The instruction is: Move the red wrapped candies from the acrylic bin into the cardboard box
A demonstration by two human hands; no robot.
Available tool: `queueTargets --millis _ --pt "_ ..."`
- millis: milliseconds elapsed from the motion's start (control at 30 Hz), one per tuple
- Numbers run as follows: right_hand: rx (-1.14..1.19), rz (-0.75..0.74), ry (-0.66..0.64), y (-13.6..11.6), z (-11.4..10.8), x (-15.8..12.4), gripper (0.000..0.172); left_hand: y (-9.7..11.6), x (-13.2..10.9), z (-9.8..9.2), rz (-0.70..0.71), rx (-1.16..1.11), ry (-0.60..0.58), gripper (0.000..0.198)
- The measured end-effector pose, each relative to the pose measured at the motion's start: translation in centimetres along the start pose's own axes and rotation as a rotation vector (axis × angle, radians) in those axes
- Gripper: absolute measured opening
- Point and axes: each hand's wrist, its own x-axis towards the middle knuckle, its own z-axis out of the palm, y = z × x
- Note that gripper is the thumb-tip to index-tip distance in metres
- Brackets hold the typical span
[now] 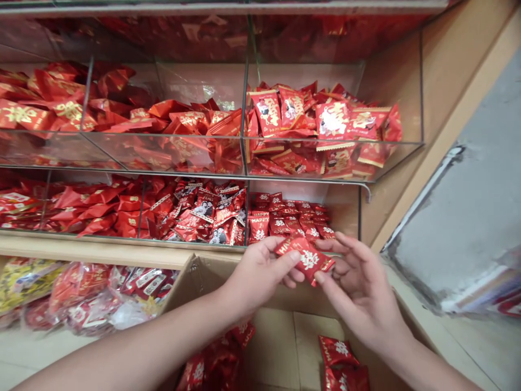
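My left hand point(266, 271) pinches the left end of a red packet point(307, 258); my right hand point(362, 288), loosely curled, grips its right end. It's above an open cardboard box point(277, 339) (more packets point(338, 352) lie inside, left and right). Beyond, clear bins point(183, 151) hold red packets.

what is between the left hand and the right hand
A red packet lies between them in the head view: the left hand holds one end, and the thumb of the right hand is at the other.
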Motion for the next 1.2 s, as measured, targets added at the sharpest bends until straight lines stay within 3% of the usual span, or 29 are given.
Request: queueTargets --millis 133,233,300,400,433,467,500,633,733,1033,1200 --pt "-0.280 -0.320 -0.237 -0.2 -1.3 0.2 0.039 -0.2 0.9 -0.9 -0.052 -0.007 -0.014 0.016" --pt "-0.440 -0.444 -0.166 0.6 -2.3 1.2 0.038 0.3 1.7 -1.2 -0.058 0.099 -0.032 0.025" --pt "-0.587 -0.460 -0.070 1.8 -2.5 2.8 0.031 1.0 2.9 -1.3 0.088 0.354 0.010 0.036" --pt "-0.826 -0.368 -0.041 4.2 -1.7 6.2 0.022 2.5 5.8 -1.4 0.422 1.043 0.008 0.030" --pt "-0.896 -0.321 -0.054 4.9 -1.2 7.4 0.022 3.0 7.0 -1.4 0.428 1.278 -0.002 0.029" --pt "-0.959 -0.274 -0.079 5.5 -0.5 8.5 0.023 3.4 8.3 -1.4 0.341 1.479 0.010 0.031" --pt "-1.013 -0.226 -0.114 5.9 0.2 9.6 0.024 3.6 9.5 -1.4 0.285 1.535 0.031 0.032" --pt "-1.132 -0.020 -0.220 7.0 2.9 12.4 0.024 3.4 13.4 -1.9 0.122 1.633 0.079 0.033" --pt "-1.097 0.038 -0.254 7.7 4.1 13.1 0.022 2.7 14.6 -2.7 0.064 1.670 0.081 0.030" --pt "-0.776 0.033 -0.290 9.7 4.0 13.0 0.017 2.3 14.7 -3.4 0.065 1.749 0.051 0.034" --pt "-0.662 -0.010 -0.404 9.7 4.0 13.2 0.016 2.7 14.3 -3.0 0.038 1.782 0.008 0.054"
